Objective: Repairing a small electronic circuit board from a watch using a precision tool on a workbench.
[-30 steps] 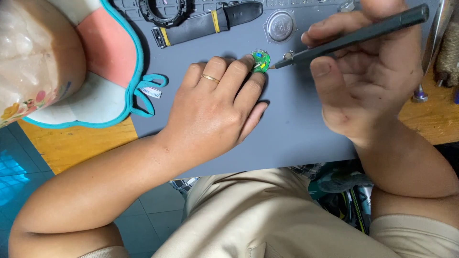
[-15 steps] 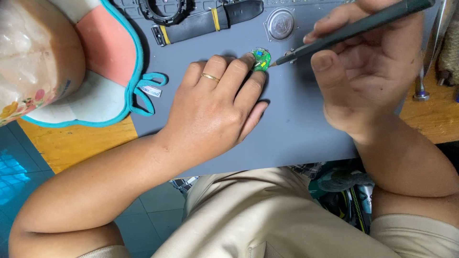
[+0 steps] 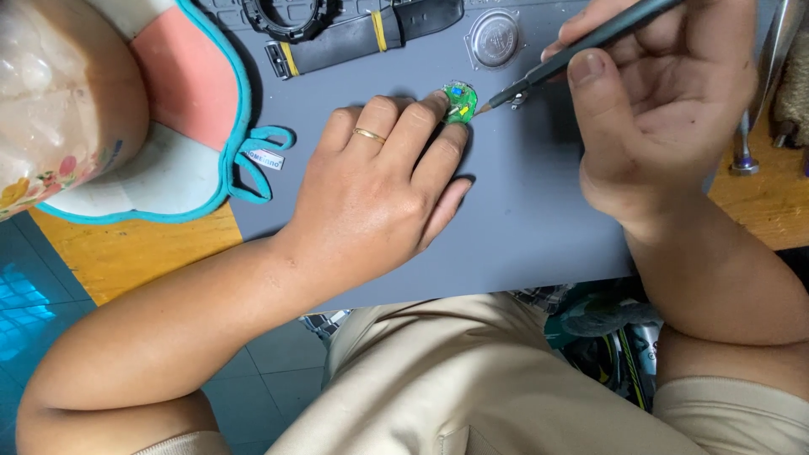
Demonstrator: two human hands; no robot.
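Note:
A small round green circuit board point(image 3: 460, 99) lies on a grey work mat point(image 3: 522, 211). My left hand point(image 3: 379, 185) rests palm-down on the mat, its fingertips pressing the board's near edge; a gold ring is on one finger. My right hand point(image 3: 666, 109) grips a dark pen-like screwdriver point(image 3: 581, 46), and its tip meets the board's right side. A tiny metal part point(image 3: 519, 100) lies just under the tool's shaft.
At the mat's far edge lie a black watch strap with yellow loops point(image 3: 362, 35), a black watch case ring point(image 3: 286, 17) and a round metal case back point(image 3: 494, 37). A pink, white and teal cloth item point(image 3: 177, 126) covers the left. Metal tools point(image 3: 746, 143) rest on the wooden table at right.
My right hand and the screwdriver have shifted slightly up and right, with the shaft tilted more steeply. The tip stays at the board. My left hand has not moved.

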